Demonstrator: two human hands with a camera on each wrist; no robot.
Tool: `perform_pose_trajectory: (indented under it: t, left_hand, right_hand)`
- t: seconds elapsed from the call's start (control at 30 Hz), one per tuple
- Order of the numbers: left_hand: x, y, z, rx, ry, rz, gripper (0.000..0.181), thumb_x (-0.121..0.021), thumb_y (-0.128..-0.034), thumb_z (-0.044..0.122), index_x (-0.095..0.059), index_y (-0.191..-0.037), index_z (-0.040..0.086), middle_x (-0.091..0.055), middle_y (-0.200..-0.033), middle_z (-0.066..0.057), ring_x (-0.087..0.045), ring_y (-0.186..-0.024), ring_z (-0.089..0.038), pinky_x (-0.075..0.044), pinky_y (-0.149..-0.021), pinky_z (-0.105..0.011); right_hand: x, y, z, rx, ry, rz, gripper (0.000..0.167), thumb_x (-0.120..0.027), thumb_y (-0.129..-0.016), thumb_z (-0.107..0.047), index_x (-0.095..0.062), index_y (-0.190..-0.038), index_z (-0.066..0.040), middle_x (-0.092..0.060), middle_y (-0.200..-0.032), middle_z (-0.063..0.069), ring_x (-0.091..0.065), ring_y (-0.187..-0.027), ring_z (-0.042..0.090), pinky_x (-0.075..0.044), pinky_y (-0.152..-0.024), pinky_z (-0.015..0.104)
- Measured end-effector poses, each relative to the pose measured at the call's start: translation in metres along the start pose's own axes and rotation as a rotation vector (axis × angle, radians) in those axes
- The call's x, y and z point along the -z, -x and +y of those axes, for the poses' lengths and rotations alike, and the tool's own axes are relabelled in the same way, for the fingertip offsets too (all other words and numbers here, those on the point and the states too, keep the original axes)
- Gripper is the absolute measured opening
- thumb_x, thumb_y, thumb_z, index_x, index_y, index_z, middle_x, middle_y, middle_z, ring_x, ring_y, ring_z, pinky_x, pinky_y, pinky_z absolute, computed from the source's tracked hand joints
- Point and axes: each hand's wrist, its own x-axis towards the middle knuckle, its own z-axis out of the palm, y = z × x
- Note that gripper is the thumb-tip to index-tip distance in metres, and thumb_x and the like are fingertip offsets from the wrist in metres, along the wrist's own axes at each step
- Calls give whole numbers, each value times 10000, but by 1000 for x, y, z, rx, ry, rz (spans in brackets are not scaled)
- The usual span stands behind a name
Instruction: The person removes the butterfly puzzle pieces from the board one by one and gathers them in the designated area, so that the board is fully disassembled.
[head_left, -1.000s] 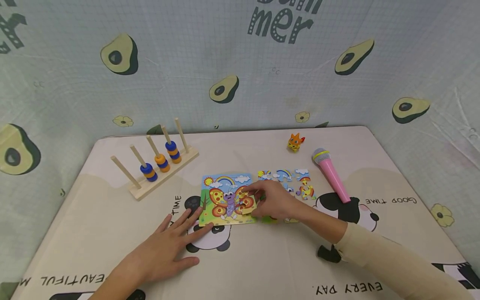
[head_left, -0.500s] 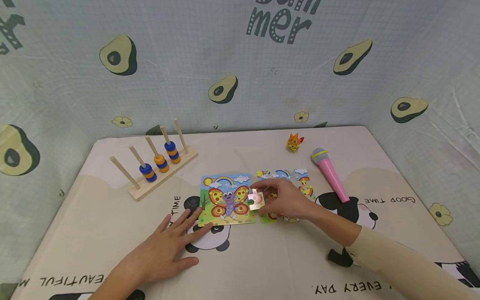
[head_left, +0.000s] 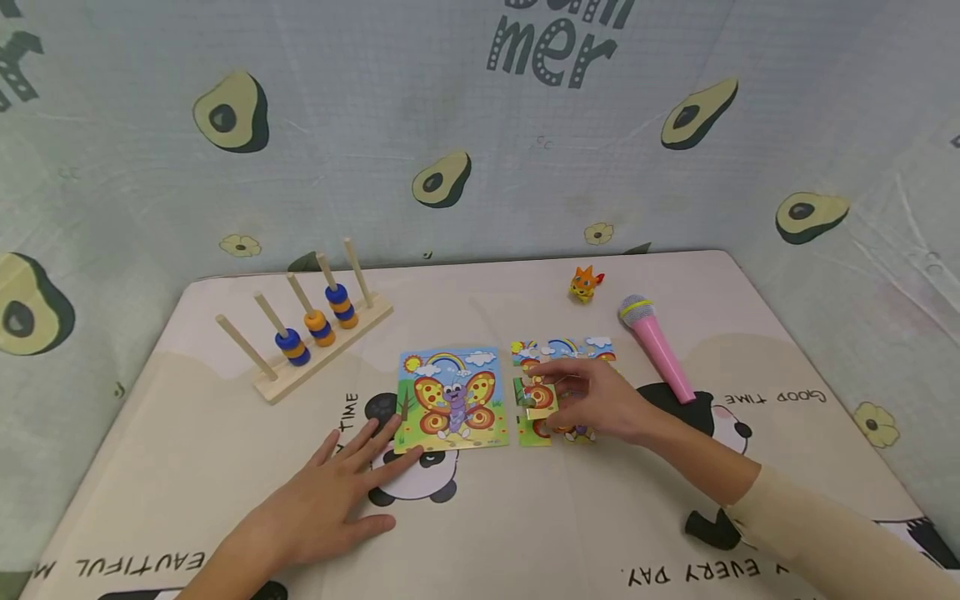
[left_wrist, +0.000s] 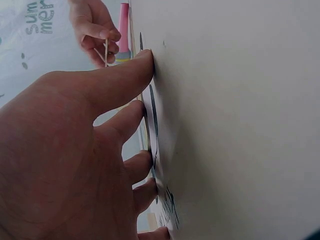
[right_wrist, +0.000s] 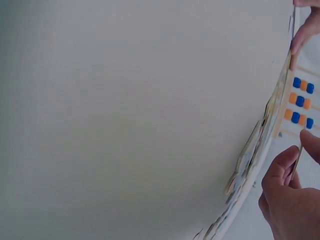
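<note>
My right hand (head_left: 603, 402) pinches a jigsaw piece (head_left: 540, 402) with a red-orange spiral on it, held over the loose jigsaw pieces (head_left: 562, 348). In the right wrist view the jigsaw piece (right_wrist: 297, 162) shows edge-on between thumb and fingers. Left of the loose pieces lies a square butterfly picture board (head_left: 452, 400), its whole butterfly visible. My left hand (head_left: 326, 496) rests on the tablecloth with fingers spread, fingertips at the board's lower left edge. The left wrist view shows those fingers (left_wrist: 125, 82) straight against the cloth. My right hand hides some of the loose pieces.
A wooden peg stand (head_left: 322, 354) with blue and orange rings stands at the back left. A pink toy microphone (head_left: 660, 350) lies to the right, and a small orange-yellow figurine (head_left: 585, 284) sits farther back. A patterned cloth wall (head_left: 480, 108) rises behind the table.
My right hand has carried the jigsaw piece from over the board's right side rightward to above the loose pieces, uncovering the butterfly picture. The left hand has stayed in place.
</note>
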Motion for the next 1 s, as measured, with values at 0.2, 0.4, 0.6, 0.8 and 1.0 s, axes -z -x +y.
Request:
perform_pose_trajectory:
  t: [0.2,0.4,0.6,0.8,1.0]
  left_hand:
    - [0,-1,-1,11,10,-9,736,-669,-955,557,-337,-1606,469,-136,-1766,-20,-156,-1614,-396,-150,-1205,-766]
    - [0,0,-1,11,-2,-4,735,-669,-956,555,-338,-1606,470,-139,-1765,-26,-156,-1615,-393,-158,-1203,-766]
    - [0,0,0,12,1,-3,737,-673,-953,552,-341,-1606,466,-135,-1766,-29,-161,-1612,-400,-160,-1202,-766]
    - [0,0,0,8,-6,5,735,-667,-956,558,-342,-1607,459,-126,-1767,-23,-161,-1613,-395,-163,-1200,-767]
    - [-1,1,0,3,-5,16,733,-671,-956,553,-350,-1606,451,-127,-1767,-20,-166,-1612,-393,-169,-1198,-768]
  right_hand:
    - [9,10,8,3,-65,0,610,-872,-817,-87,-660,-1388,-111,-625,-1385,112,-632,-1096,265,-591,-851,244]
    - [17,21,12,-29,-79,37,606,-870,-810,-72,-664,-1377,-123,-608,-1387,105,-610,-1115,280,-594,-851,247]
    - [25,31,19,-26,-69,62,601,-863,-817,-73,-656,-1382,-85,-607,-1377,142,-623,-1102,274,-600,-851,246]
    - [32,39,27,-56,-27,89,611,-862,-802,-82,-665,-1380,-107,-627,-1360,134,-606,-1093,286,-578,-830,236]
    - [39,47,33,-69,39,114,619,-882,-811,-154,-662,-1389,-131,-640,-1375,102,-608,-1089,269,-544,-801,232]
